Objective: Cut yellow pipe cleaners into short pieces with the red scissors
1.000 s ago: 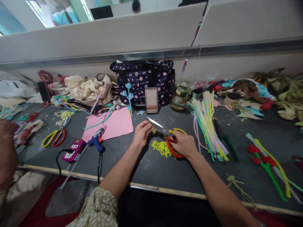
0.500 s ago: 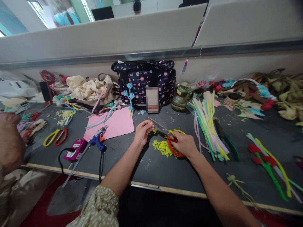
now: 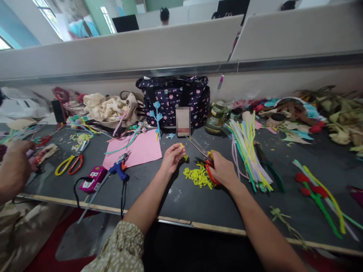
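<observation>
Pinched between the fingertips of my left hand (image 3: 172, 158) is a small yellow piece (image 3: 182, 145). My right hand (image 3: 224, 168) grips red-and-yellow-handled scissors (image 3: 210, 170), whose blades point up and left, away from my left fingers. A pile of short yellow-green pieces (image 3: 199, 176) lies on the dark table (image 3: 170, 204) below and between my hands, partly behind the scissor handles. A few more bits (image 3: 185, 157) lie just right of my left fingertips.
Left are a pink sheet (image 3: 141, 151), a blue glue gun (image 3: 120, 170), a purple box (image 3: 93, 178), other scissors (image 3: 69, 164) and another person's hand (image 3: 15, 166). Behind stand a phone (image 3: 183, 121), bag (image 3: 195, 98) and green jar (image 3: 217, 117). Pipe cleaners (image 3: 249, 155) lie right.
The scissor blades have moved right, away from my left fingertips, and the handles look closer together. A yellow piece now shows at my left fingertips. The other person's hand has shifted.
</observation>
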A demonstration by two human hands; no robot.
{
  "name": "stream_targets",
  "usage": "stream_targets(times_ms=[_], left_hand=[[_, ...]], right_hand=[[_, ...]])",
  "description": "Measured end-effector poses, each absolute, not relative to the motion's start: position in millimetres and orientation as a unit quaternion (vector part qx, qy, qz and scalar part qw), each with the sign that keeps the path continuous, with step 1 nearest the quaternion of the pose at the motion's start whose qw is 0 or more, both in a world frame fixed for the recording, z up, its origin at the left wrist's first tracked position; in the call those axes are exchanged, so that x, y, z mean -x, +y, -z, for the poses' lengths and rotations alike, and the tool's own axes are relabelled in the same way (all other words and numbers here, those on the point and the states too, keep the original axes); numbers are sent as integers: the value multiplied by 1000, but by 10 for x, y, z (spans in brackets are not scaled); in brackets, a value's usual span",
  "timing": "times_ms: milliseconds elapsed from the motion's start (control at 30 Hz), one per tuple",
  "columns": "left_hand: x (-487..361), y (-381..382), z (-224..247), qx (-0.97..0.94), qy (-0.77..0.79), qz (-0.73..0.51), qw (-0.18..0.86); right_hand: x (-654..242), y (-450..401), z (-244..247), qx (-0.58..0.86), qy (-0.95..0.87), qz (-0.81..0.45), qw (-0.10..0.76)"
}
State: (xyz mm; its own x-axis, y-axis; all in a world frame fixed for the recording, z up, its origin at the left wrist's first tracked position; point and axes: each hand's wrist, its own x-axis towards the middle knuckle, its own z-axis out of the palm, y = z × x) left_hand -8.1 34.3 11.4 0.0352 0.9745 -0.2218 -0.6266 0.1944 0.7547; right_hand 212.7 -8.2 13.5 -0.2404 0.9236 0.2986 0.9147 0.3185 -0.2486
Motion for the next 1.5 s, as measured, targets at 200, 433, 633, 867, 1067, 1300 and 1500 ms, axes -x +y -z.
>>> stream_targets(times_ms=[200, 433, 633, 867, 1067, 1300, 1500], left_hand=[[90, 346, -117, -237, 354, -594, 683], [79, 340, -118, -244, 346, -597, 682], [69, 337, -130, -244, 354, -594, 680], [60, 330, -142, -248, 343, -595, 683], [51, 325, -170, -234, 360, -599, 676], [52, 319, -187, -246, 377, -598, 663], [65, 340, -145, -247, 370, -610, 656]], right_hand=[[-2132, -95, -145, 587, -789, 20, 180], [-2093, -101, -84, 580, -791, 45, 189], [-2075, -104, -76, 586, -787, 51, 187], [-2063, -110, -91, 591, -784, 48, 181], [-2063, -106, -77, 595, -781, 54, 181], [-2072, -102, -75, 591, -782, 66, 188], [-2045, -117, -80, 589, -785, 59, 182]])
